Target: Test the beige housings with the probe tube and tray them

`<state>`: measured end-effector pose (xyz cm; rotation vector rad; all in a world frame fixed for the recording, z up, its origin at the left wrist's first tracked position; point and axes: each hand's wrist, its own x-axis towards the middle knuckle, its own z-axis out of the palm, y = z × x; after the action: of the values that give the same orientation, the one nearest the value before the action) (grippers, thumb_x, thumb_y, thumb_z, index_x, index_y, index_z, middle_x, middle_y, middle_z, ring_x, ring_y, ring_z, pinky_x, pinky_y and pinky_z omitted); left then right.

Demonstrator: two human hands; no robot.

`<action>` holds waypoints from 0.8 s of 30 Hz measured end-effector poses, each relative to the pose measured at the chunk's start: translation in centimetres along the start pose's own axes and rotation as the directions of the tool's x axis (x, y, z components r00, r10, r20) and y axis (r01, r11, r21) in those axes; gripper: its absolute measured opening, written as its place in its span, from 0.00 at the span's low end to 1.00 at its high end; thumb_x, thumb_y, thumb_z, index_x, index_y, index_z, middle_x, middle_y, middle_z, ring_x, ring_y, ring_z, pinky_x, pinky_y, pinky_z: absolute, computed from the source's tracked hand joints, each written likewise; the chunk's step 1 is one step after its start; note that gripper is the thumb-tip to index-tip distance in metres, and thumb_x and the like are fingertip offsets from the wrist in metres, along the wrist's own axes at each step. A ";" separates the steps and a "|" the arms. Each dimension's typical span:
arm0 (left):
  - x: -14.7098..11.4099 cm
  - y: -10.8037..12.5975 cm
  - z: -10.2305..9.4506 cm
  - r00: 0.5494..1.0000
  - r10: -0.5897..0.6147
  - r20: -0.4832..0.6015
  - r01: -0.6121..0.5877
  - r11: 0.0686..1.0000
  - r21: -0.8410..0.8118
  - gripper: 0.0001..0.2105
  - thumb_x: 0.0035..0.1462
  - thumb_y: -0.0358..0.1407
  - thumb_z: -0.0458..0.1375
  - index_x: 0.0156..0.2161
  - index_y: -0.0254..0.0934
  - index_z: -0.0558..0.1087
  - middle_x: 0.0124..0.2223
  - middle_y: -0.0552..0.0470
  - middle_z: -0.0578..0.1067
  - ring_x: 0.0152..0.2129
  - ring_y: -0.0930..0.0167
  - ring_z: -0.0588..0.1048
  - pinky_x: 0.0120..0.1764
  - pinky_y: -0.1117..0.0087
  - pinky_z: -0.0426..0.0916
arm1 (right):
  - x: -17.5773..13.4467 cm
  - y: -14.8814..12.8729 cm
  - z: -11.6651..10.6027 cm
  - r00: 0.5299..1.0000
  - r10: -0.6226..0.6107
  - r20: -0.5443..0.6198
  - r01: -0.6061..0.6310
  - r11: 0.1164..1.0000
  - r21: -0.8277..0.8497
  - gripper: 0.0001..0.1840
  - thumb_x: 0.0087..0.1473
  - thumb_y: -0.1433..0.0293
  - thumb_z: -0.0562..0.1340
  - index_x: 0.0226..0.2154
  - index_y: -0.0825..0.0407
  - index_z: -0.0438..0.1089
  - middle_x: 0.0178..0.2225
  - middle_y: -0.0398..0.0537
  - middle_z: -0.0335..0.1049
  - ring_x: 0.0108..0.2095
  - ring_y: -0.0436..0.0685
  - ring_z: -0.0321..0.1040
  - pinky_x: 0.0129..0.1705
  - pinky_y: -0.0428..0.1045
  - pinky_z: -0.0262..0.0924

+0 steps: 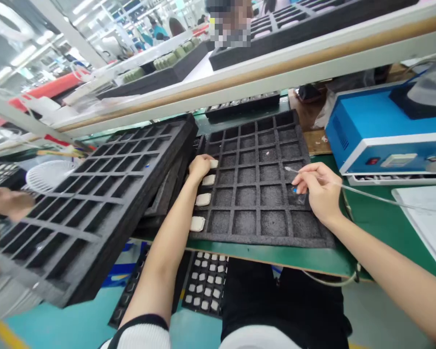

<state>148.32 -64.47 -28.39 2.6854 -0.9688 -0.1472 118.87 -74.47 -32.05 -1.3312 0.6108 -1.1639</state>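
At the left edge of the frame, a co-worker's hand (9, 206) is beside a large black tray (145, 201), which slants across the left, probably propped by the dark trays under it. In the middle, another black tray (274, 224) lies flat on the green table (376, 218), its dividers likely there to keep pieces apart. Four white pieces (203, 199) line its left side. The left hand (199, 167) reaches the topmost one with fingers bent; whether it grips or merely touches it, I cannot tell. Right of centre, the right hand (319, 189) pinches a clear tube (294, 170) much like a pen, perhaps to steer the thin tip, which points left over the tray. The tube trails off to the right edge, below a blue box (385, 116), whose place at the upper right seems to leave the hand elbow room.
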 end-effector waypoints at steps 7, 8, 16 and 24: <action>-11.4 3.5 -3.3 0.991 0.096 -0.090 -0.086 0.990 0.108 0.20 0.60 0.33 0.55 0.57 0.34 0.68 0.59 0.37 0.67 0.50 0.57 0.71 0.48 0.59 0.66 | 0.2 0.4 -0.4 1.000 -0.007 -0.013 0.007 1.000 -0.029 0.03 0.46 0.71 0.62 0.26 0.53 0.68 0.19 0.41 0.72 0.14 0.48 0.63 0.17 0.43 0.56; -14.6 3.5 -4.8 0.985 0.169 -0.047 -0.164 0.982 0.090 0.19 0.58 0.36 0.58 0.55 0.41 0.70 0.57 0.45 0.70 0.49 0.61 0.72 0.48 0.63 0.67 | 0.2 0.6 -0.5 1.000 -0.003 -0.011 0.003 1.000 -0.031 0.03 0.46 0.70 0.63 0.26 0.53 0.68 0.19 0.41 0.72 0.14 0.48 0.63 0.17 0.43 0.56; -19.8 -3.6 -18.9 0.953 0.239 -0.189 -0.208 0.964 0.168 0.11 0.56 0.46 0.54 0.35 0.50 0.79 0.28 0.57 0.80 0.19 0.69 0.74 0.27 0.69 0.68 | 0.0 1.5 -1.4 0.995 0.091 0.030 -0.087 0.987 -0.135 0.06 0.48 0.66 0.66 0.28 0.52 0.70 0.23 0.44 0.73 0.18 0.50 0.64 0.22 0.46 0.59; 5.6 -13.5 -21.4 0.997 -0.025 -0.071 0.060 0.828 0.557 0.17 0.54 0.31 0.54 0.48 0.35 0.77 0.51 0.41 0.77 0.47 0.58 0.75 0.46 0.66 0.67 | -0.2 2.7 -2.7 0.988 0.137 0.070 -0.118 0.966 -0.230 0.11 0.49 0.59 0.66 0.30 0.49 0.70 0.26 0.48 0.72 0.21 0.54 0.65 0.23 0.51 0.62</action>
<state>164.98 -53.23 -11.93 3.2172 -1.0646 0.2544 117.23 -75.87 -35.24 -1.5021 0.7727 -0.9489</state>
